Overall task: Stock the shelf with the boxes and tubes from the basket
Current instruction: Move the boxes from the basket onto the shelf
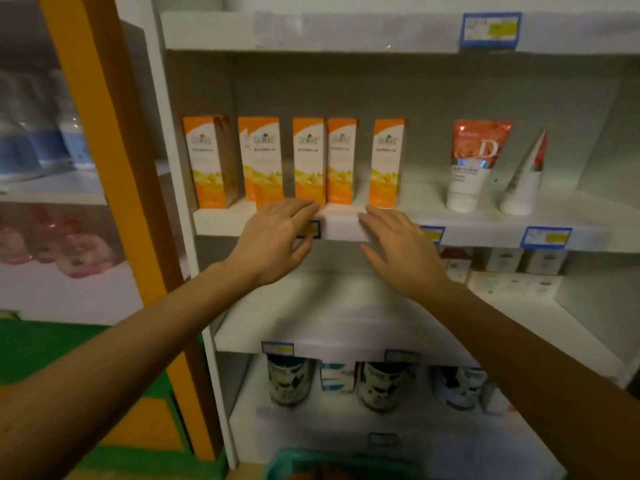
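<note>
Several orange-and-white boxes (pixel 308 161) stand upright in a row on the white shelf (pixel 485 225). To their right stand a red-topped tube (pixel 474 164) and a slimmer white tube (pixel 526 174), caps down. My left hand (pixel 277 244) and my right hand (pixel 398 251) hover at the shelf's front edge, just below the boxes. Both hands hold nothing and their fingers are spread. The green basket (pixel 277 462) shows only its rim at the bottom edge; what lies inside is blurred.
A lower shelf holds dark cans (pixel 291 382) and small packs. Small white boxes (pixel 502 261) sit under the stocked shelf at right. An orange post (pixel 104 168) stands left, with another display unit behind it. Blue price tags (pixel 545 237) line the shelf edges.
</note>
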A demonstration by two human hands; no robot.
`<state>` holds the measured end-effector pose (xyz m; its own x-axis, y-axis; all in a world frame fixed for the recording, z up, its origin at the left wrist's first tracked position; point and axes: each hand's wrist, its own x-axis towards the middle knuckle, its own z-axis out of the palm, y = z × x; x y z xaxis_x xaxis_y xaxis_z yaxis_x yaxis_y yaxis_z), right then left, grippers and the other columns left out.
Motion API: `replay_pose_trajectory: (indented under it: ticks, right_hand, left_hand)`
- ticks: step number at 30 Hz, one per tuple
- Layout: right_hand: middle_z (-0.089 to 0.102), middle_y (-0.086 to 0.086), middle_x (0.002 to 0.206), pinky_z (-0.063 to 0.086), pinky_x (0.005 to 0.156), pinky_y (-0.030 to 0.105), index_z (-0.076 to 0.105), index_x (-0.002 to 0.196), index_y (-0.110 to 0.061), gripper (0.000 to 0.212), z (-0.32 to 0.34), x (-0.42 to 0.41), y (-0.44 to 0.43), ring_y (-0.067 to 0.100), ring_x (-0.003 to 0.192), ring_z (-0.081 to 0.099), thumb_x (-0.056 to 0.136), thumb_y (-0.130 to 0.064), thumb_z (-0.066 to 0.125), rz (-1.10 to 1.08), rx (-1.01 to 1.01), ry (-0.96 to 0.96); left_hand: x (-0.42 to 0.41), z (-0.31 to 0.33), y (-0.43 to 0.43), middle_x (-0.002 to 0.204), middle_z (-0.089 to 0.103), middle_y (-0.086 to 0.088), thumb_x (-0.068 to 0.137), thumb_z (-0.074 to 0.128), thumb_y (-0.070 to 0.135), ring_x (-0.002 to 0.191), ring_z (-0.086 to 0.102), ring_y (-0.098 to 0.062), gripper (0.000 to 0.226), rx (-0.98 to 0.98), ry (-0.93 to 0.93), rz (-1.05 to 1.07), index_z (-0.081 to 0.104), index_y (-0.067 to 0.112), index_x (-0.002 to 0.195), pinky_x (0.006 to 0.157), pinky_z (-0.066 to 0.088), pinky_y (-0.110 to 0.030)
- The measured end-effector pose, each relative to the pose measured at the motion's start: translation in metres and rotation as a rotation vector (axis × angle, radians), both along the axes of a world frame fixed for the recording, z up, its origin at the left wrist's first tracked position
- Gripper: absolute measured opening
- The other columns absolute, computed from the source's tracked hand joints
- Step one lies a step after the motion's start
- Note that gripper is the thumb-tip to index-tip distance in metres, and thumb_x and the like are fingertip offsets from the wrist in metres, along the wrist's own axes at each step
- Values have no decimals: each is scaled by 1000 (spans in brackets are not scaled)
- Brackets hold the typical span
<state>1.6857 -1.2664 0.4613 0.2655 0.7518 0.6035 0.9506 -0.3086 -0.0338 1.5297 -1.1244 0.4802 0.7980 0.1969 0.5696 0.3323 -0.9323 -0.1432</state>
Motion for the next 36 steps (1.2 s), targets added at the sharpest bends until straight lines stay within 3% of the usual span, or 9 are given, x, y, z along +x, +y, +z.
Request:
replay_pose_trajectory:
  ticks: [5,9,10,13,16,21,24,28,36]
  right_hand:
    - [56,15,133,46,96,46,55,126,-6,49,-84,1,-28,34,120,55,81,-24,55,10,2,35]
    - [31,4,152,22,115,37,35,141,-16,51,-155,-2,-47,24,141,28,94,-28,47,-44,-159,206]
    - [32,5,152,23,115,39,36,141,-15,51,-174,-2,-52,25,140,29,93,-28,48,-57,-179,219]
    - [50,16,138,42,103,51,50,131,-6,48,-230,0,-63,36,127,48,87,-23,55,-53,-217,252]
    - [61,19,124,49,90,47,58,122,-2,45,-279,0,-71,39,110,60,79,-16,57,-42,-288,325]
    - [45,14,143,36,107,39,43,136,-8,50,-358,-6,-86,31,130,44,88,-23,50,-81,-378,446]
    - [37,6,149,27,112,34,34,141,-13,51,-398,-11,-93,23,136,34,93,-25,46,-88,-509,515]
    - [41,4,145,30,108,32,36,139,-16,50,-450,-23,-101,21,132,37,92,-30,47,-128,-657,599]
    - [40,9,140,40,103,40,33,138,-13,86,-510,-37,-98,26,128,40,69,-46,73,-134,-1120,869]
  left_hand:
    - [6,-78,-24,126,62,-14,83,39,34,112,61,-31,54,-15,108,-57,56,5,125,93,49,-40]
    - [12,-151,-36,128,62,-12,81,43,31,113,61,-28,51,-52,197,-63,57,8,125,96,48,-38]
    - [14,-170,-40,125,63,-12,79,44,30,111,63,-28,52,-72,225,-71,58,8,123,94,49,-39]
    - [17,-229,-44,121,65,-13,76,44,30,105,65,-30,53,-171,327,-110,59,5,121,89,52,-39]
    - [16,-284,-47,121,65,-15,78,39,32,104,65,-32,55,-253,435,-115,59,5,121,84,53,-39]
    - [14,-368,-60,146,43,-10,86,54,25,131,44,-26,57,-409,536,-77,39,12,139,107,35,-35]
    - [13,-408,-68,150,37,-4,89,50,25,136,36,-21,56,-495,630,-29,34,17,142,112,27,-31]
    - [2,-458,-79,150,37,-2,89,50,26,138,34,-20,56,-583,713,-27,33,19,142,114,24,-34]
    - [-15,-516,-89,146,42,-6,91,46,25,134,37,-22,50,-606,854,49,38,14,139,109,31,-36]
